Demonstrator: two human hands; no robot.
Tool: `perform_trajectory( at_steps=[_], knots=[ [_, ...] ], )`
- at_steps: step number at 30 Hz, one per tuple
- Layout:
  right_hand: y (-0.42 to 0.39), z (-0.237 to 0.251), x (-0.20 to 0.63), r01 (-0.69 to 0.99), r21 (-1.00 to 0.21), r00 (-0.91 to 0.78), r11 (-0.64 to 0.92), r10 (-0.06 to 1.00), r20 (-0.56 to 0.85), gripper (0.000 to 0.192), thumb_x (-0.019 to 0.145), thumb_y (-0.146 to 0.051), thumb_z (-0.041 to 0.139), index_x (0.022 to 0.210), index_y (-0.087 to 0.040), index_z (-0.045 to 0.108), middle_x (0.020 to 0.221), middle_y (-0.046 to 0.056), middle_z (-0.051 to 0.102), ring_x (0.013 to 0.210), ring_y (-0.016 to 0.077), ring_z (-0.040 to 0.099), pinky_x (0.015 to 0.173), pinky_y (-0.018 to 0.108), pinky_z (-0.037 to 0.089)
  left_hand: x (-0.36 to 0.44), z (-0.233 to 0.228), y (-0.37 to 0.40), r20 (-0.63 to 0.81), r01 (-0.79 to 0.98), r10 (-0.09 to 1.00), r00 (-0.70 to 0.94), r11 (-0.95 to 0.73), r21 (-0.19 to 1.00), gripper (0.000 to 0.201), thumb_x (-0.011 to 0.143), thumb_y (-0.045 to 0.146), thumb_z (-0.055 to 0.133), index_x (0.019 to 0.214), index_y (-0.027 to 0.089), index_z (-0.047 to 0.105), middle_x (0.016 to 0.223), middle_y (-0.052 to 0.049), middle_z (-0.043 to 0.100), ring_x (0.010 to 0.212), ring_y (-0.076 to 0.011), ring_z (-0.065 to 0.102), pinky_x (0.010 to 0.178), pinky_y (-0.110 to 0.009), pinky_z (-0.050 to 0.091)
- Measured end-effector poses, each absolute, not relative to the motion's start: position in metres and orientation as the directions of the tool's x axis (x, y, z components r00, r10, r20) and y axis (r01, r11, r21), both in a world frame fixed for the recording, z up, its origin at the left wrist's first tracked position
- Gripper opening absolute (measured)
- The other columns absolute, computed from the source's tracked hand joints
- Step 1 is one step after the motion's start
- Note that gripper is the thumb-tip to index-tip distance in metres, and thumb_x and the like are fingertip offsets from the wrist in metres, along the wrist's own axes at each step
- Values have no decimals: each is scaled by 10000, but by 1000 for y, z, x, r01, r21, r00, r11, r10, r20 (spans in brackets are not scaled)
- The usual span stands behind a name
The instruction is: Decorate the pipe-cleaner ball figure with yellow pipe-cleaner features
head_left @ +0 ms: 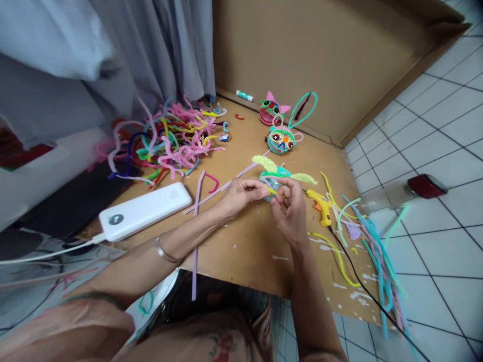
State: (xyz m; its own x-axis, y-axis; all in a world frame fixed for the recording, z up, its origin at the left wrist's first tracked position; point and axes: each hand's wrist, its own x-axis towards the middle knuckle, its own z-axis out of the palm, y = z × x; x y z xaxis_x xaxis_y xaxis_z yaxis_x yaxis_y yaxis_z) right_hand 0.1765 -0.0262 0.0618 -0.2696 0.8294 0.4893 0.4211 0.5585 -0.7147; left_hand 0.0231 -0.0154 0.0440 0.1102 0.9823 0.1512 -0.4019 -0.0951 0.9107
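Between my two hands, a short yellow pipe cleaner (270, 190) is pinched at both ends. My left hand (247, 195) has thumb and forefinger closed on its left end. Curled fingers of my right hand (290, 203) grip the other end, which they partly hide. Just behind the hands sits a round teal piece (277, 172) with pale yellow-green fuzzy ears (265, 163), its lower part covered by my fingers. A yellow glue gun (320, 203) lies right of my right hand, its nozzle pointing toward the teal piece.
Two finished-looking pipe cleaner heads (279, 140) stand at the back. Loose pipe cleaners heap (181, 133) at the left, with a white power bank (145, 211) in front. More strands (381, 271) hang over the right edge near a clear bottle (388, 197). The gun's black cord (362, 281) runs forward.
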Motion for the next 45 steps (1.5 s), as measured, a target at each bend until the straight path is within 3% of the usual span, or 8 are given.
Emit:
perform_trajectory(
  at_steps=[3, 9, 16, 23, 28, 34, 38, 45],
  knots=[
    [-28, 61, 174, 439, -691, -244, 574, 817, 522, 294, 842, -164, 522, 1125, -230, 474, 712, -57, 487, 629, 123, 517, 662, 278, 481, 27, 43, -16, 102, -471, 993, 56, -64, 880, 277, 561, 377, 877, 605, 152, 722, 584, -1, 612, 583, -99, 479, 632, -271, 389],
    [-25, 54, 165, 542, -547, -239, 637, 742, 627, 194, 873, -256, 590, 1064, -224, 575, 887, 24, 651, 762, 162, 612, 732, 317, 519, 31, 43, -19, -20, -619, 993, 118, 90, 780, 264, 603, 343, 849, 695, 125, 732, 630, -46, 670, 634, -137, 578, 660, -274, 436],
    [-18, 49, 168, 602, -373, -298, 706, 633, 715, 75, 886, -228, 615, 936, -202, 666, 723, -4, 643, 672, 156, 590, 669, 292, 484, 38, 36, -18, -150, -725, 970, 192, 243, 644, 156, 665, 212, 785, 730, 97, 702, 671, -66, 692, 618, -111, 602, 641, -228, 442],
    [-17, 49, 175, 593, -492, -232, 637, 721, 653, 35, 840, -232, 636, 851, -214, 663, 762, -7, 685, 653, 148, 596, 641, 286, 484, 40, 35, -22, -143, -681, 976, 165, 218, 699, 171, 643, 227, 806, 696, 109, 694, 639, -31, 657, 583, -76, 532, 612, -201, 413],
    [-15, 53, 180, 541, -579, -226, 610, 768, 599, 70, 822, -287, 676, 834, -218, 675, 726, -16, 677, 615, 136, 576, 619, 280, 486, 36, 38, -21, -83, -612, 983, 165, 168, 773, 297, 650, 368, 822, 607, 116, 671, 583, -15, 589, 551, -78, 476, 573, -217, 382],
    [-16, 56, 186, 487, -658, -299, 575, 817, 493, 87, 850, -286, 635, 890, -222, 680, 846, 13, 711, 748, 165, 642, 687, 299, 527, 20, 44, -14, 39, -423, 962, 272, 83, 902, 279, 635, 392, 824, 642, 136, 713, 582, -6, 592, 560, -88, 469, 564, -227, 348],
    [-16, 56, 187, 481, -650, -400, 589, 807, 436, 102, 885, -268, 578, 951, -221, 641, 900, 25, 702, 823, 180, 651, 711, 305, 528, 11, 44, -9, 18, -310, 932, 362, 102, 945, 268, 596, 369, 847, 656, 134, 732, 584, -9, 618, 554, -94, 487, 562, -229, 338],
    [-20, 55, 180, 479, -644, -377, 596, 803, 462, 205, 906, -246, 540, 1109, -233, 514, 945, 31, 669, 806, 170, 657, 717, 312, 540, 21, 40, -13, 21, -455, 982, 189, 69, 888, 273, 561, 368, 866, 618, 137, 732, 618, -25, 654, 599, -115, 526, 632, -258, 396]
  ],
)
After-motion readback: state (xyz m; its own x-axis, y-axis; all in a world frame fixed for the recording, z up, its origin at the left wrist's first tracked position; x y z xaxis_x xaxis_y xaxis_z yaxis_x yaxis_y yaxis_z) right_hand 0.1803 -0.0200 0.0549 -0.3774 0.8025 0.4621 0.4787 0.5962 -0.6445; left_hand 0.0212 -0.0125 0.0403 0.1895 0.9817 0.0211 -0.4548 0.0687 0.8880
